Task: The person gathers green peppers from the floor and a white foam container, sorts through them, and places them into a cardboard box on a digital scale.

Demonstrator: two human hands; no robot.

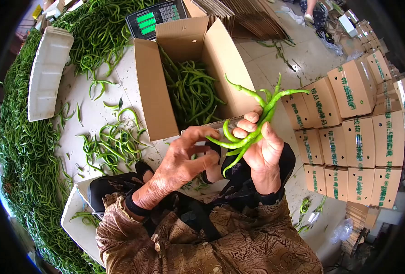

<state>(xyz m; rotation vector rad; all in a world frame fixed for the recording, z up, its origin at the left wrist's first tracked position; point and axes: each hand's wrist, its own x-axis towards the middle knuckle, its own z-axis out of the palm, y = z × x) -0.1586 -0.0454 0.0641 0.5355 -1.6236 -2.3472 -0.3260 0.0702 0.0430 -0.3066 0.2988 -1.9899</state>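
Your left hand point(184, 157) is hovering half-open, seemingly empty; your right hand point(263, 145) is grasping green chillies point(269, 108).
The carton point(150, 91) is standing just beyond both; the chillies are slanting forward-right, near tips pointing toward your left hand.

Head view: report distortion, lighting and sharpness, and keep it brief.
In the head view, strong fisheye distortion with black corners, the pepper heap at left bowing along the rim; in the head view, mostly soft light, the scale display glowing green; in the head view, the held peppers fairly crisp, detail softening toward the outer edges.
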